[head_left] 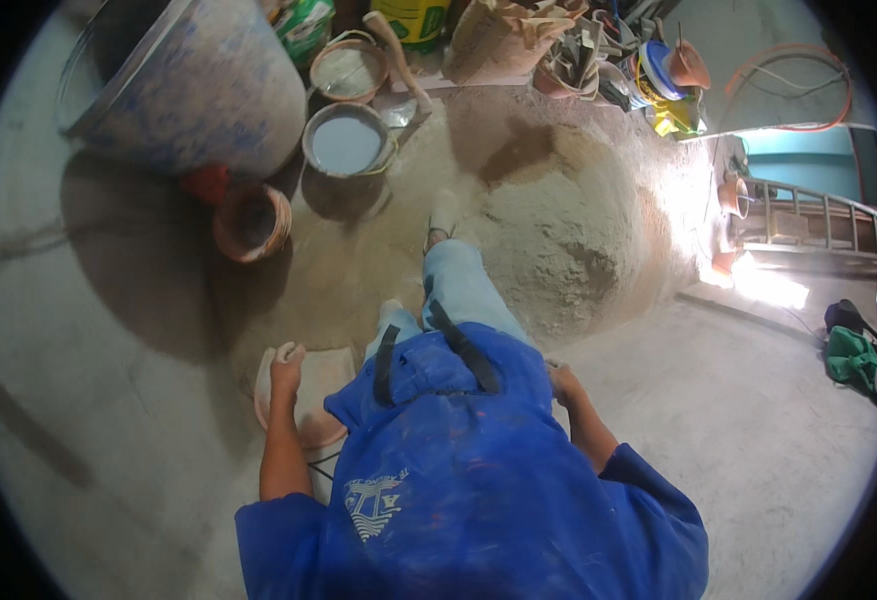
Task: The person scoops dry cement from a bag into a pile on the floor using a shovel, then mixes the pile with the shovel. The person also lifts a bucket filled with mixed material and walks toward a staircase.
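My left hand [287, 364] hangs by my left side with its fingers curled in. Whether anything small is inside them cannot be seen. In this view it overlaps the edge of a terracotta-coloured tub [320, 378] with a pale, dusty inside, low beside my left leg; I cannot tell whether they touch. On the other side, my right hand [561, 383] is down next to my hip. My blue shirt partly covers it, and its fingers are mostly hidden. A broad heap of grey powder [548, 230] lies on the floor ahead of my feet.
At the far left stands a large stained barrel [198, 90], with stacked clay-coloured buckets [251, 222] beside it. A bucket of greyish liquid [346, 141] is near a wooden handle [398, 60]. Paper sacks [503, 40] line the back; a ladder [808, 215] lies at the right.
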Available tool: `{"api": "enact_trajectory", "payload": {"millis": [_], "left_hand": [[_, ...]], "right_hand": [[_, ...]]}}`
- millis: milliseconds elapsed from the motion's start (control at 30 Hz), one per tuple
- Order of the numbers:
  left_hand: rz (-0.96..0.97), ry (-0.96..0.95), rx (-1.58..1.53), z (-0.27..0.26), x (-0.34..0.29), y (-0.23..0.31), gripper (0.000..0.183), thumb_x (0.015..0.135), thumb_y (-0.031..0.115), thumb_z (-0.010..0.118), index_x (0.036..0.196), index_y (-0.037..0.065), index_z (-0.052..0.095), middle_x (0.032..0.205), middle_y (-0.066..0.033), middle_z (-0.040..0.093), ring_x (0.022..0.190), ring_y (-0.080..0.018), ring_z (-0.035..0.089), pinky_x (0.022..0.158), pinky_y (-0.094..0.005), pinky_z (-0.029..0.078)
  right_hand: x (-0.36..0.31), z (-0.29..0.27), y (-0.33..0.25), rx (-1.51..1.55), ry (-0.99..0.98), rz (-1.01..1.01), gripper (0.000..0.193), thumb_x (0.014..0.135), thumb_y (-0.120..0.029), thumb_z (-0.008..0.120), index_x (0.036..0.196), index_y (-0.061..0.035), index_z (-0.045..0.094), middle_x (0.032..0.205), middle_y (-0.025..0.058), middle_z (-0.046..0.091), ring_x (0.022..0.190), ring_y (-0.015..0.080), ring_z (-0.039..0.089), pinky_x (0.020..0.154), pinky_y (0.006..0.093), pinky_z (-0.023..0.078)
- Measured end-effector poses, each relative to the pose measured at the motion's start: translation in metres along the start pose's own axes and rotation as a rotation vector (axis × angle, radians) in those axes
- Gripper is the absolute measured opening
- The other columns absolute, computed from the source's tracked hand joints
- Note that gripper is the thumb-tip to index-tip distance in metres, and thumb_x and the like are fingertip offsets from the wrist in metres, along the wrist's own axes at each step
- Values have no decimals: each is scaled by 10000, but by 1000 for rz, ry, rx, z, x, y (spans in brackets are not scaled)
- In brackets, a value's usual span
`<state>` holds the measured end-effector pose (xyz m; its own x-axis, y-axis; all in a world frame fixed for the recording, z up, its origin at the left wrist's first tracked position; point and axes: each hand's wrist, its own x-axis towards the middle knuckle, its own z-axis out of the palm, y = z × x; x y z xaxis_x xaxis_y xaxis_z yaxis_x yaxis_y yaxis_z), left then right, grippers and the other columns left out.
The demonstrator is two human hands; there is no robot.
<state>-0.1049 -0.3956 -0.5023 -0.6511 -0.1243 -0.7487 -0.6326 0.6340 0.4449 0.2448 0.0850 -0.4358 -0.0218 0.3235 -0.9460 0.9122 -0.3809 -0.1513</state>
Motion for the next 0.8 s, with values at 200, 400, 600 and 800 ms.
{"api": "enact_trajectory", "payload": {"millis": [200, 400, 600, 800], "left_hand": [[155, -111, 222, 59, 24, 152, 501, 871, 301, 694, 1231, -33, 595, 1158, -178, 659, 1059, -238, 627, 922, -324, 473], [10, -108, 244, 147, 70, 244, 537, 847, 326, 708, 1209, -52, 590, 1144, -209, 647, 1057, -272, 626, 927, -351, 476], [157, -65, 434, 245, 101, 289, 694, 805, 445, 711, 1288, -20, 533, 1252, -274, 563, 1188, -399, 539, 1004, -440, 421], [11, -196, 719, 302, 133, 317, 809, 787, 475, 716, 1382, 16, 417, 1369, -246, 460, 1274, -434, 428, 1044, -531, 370]], "right_hand": [[91, -17, -118, 80, -63, 76, 367, 958, -305, 569, 1233, -62, 556, 1001, 113, 658, 822, 246, 654, 697, 415, 548], [196, -41, -334, 171, 26, -100, 341, 975, -294, 541, 1201, -40, 564, 1072, 131, 663, 875, 233, 656, 722, 386, 545], [293, 15, -498, -9, -196, -195, 376, 993, -257, 502, 1306, -53, 539, 1130, 123, 659, 898, 226, 657, 747, 370, 538], [421, 127, -545, -773, -251, -589, 427, 978, -300, 478, 1326, -59, 531, 1223, 223, 613, 965, 362, 655, 841, 433, 520]]}}
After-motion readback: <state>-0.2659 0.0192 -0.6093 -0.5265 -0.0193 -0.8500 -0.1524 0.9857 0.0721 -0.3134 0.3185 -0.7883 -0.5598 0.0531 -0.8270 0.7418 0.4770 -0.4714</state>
